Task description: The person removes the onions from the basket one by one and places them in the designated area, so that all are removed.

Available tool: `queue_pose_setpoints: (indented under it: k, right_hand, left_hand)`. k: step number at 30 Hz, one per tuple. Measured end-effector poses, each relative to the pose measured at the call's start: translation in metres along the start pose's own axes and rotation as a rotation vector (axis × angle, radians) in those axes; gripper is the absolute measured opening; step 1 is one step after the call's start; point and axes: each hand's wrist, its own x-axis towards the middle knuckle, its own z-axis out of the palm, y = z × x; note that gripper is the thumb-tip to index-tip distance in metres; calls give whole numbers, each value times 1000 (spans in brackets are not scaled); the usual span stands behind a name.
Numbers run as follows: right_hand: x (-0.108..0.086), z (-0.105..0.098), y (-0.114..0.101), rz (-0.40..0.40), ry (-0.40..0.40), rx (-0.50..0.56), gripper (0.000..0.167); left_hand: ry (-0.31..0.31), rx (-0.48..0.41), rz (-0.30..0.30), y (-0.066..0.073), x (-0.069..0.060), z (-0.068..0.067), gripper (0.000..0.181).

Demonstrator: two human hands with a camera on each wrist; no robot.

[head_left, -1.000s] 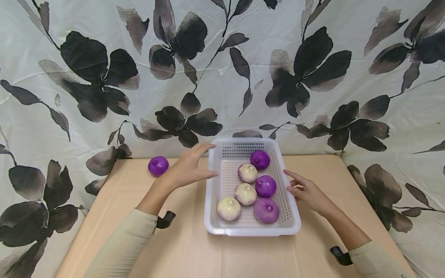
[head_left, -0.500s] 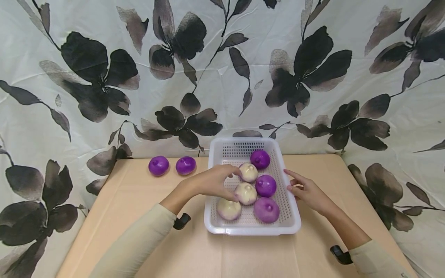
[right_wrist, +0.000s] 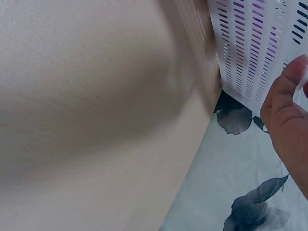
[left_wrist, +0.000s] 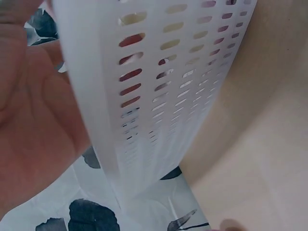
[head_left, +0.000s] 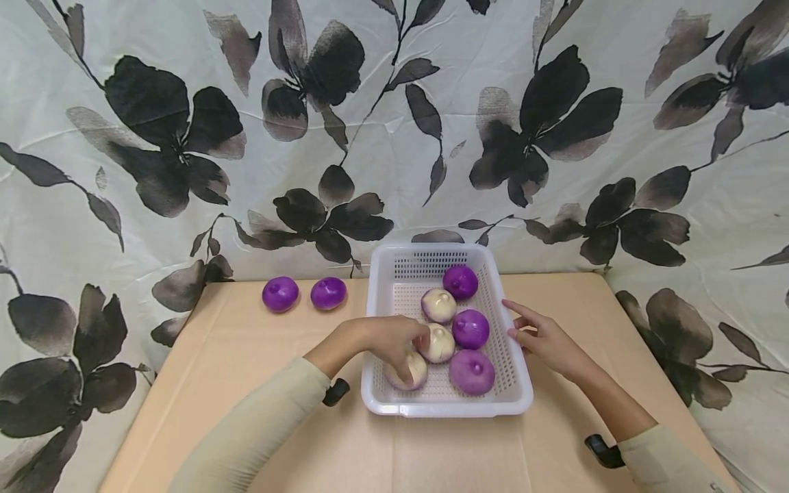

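Onions in and beside a basket (head_left: 446, 411), attended by 2 hands. The basket stands on the tabletop (head_left: 345, 459), near its far edge. Inside, 3 pale onions (head_left: 439, 306) form a slanting row, with 3 purple onions (head_left: 471, 373) along the right side. Outside, 2 loose onions (head_left: 280, 294), also purple, rest left of the basket; the gap between them probably keeps each easy to take singly.

The left hand (head_left: 391, 339) reaches over the left rim, an approach from above that the raised wall seems to require. Its thumb and fingers are half bent and moderately spread about the nearest pale onion, presumably so as to span its round sides; whether they have hold of it cannot be told, since the hand covers much of it.

The right hand (right_wrist: 286, 103) is nearly closed, bent digits pinching the basket's right rim. This hold, opposite the reaching hand, presumably steadies a light basket against sliding. The slotted wall shows purple through its openings.
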Motion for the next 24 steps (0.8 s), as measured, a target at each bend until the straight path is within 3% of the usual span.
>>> queue_pose_setpoints:
  k: [15, 24]
  right_hand:
    - [-1, 2, -2, 10, 6, 14, 63]
    - [-1, 3, -1, 5, 5, 14, 62]
  left_hand:
    - [-65, 129, -118, -1, 7, 13, 55]
    - [-70, 154, -119, 0, 6, 16, 58]
